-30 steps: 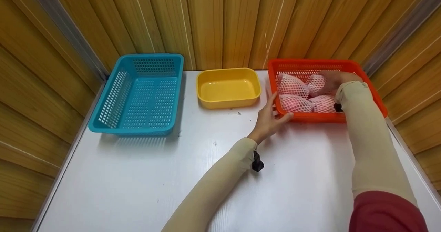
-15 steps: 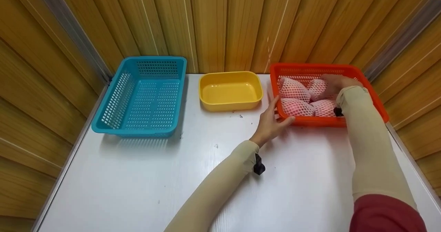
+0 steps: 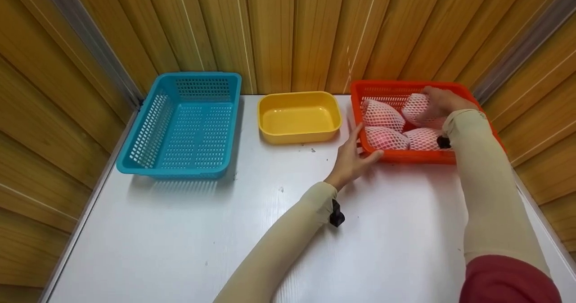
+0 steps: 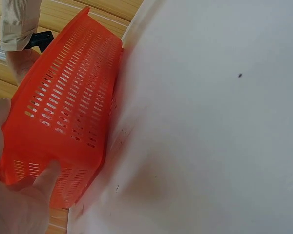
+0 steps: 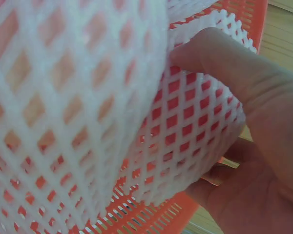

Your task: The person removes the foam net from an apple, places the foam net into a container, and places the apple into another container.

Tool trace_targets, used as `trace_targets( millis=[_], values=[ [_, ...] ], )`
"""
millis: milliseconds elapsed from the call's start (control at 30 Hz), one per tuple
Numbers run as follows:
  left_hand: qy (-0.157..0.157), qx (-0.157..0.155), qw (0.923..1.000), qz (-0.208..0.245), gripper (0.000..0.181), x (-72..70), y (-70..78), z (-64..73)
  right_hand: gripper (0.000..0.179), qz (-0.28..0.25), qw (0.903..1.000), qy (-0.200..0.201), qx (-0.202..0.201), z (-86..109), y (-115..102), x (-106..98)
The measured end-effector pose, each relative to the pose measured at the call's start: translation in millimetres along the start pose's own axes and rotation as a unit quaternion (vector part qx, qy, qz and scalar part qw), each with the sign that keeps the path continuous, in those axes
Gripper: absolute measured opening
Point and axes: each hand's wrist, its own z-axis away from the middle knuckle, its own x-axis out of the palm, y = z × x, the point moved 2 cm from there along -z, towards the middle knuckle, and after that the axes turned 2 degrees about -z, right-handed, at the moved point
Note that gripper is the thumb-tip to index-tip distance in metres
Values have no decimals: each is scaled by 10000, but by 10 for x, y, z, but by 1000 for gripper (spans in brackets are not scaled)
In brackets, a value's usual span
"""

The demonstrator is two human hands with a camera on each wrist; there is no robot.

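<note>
My right hand [image 3: 441, 102] grips a red fruit in a white foam net sleeve [image 3: 415, 107] inside the red basket [image 3: 414, 157]. In the right wrist view, the thumb lies over the top of the netted fruit [image 5: 185, 122] and the fingers curl round its far side. Several more netted fruits [image 3: 386, 138] lie beside it; one netted fruit [image 5: 63, 97] fills the left of that view. My left hand [image 3: 350, 161] holds the basket's near left corner, thumb on the front rim. The left wrist view shows its fingers against the slotted wall [image 4: 73, 92].
A yellow tub [image 3: 299, 118] stands left of the red basket, by the wooden back wall [image 3: 292, 33]. Farther left is a teal slotted basket [image 3: 193, 132]. All stand on a white table [image 3: 171, 240] with wooden panels on both sides.
My right hand and the netted fruit in it have risen slightly within the basket, apart from the neighbouring fruits. The left hand has stayed at the basket's corner.
</note>
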Motion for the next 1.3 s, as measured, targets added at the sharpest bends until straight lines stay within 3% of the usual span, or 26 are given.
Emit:
trace_targets(
  millis=[367, 900, 1033, 1300],
  values=[
    [-9, -125, 9998, -159, 93, 5, -7, -25, 106, 430, 9968, 226, -630, -16, 7, -155],
    [-318, 33, 9971, -696, 94, -55, 31, -27, 101, 35, 9874, 1128, -1106, 196, -27, -172],
    [-326, 62, 9952, -919, 93, -155, 17, -36, 100, 7, 9857, 1257, -1124, 231, -54, -152],
    [112, 227, 9933, -1126, 85, -550, -54, -33, 88, 167, 9754, 1680, -1414, 332, -119, -110]
  ],
)
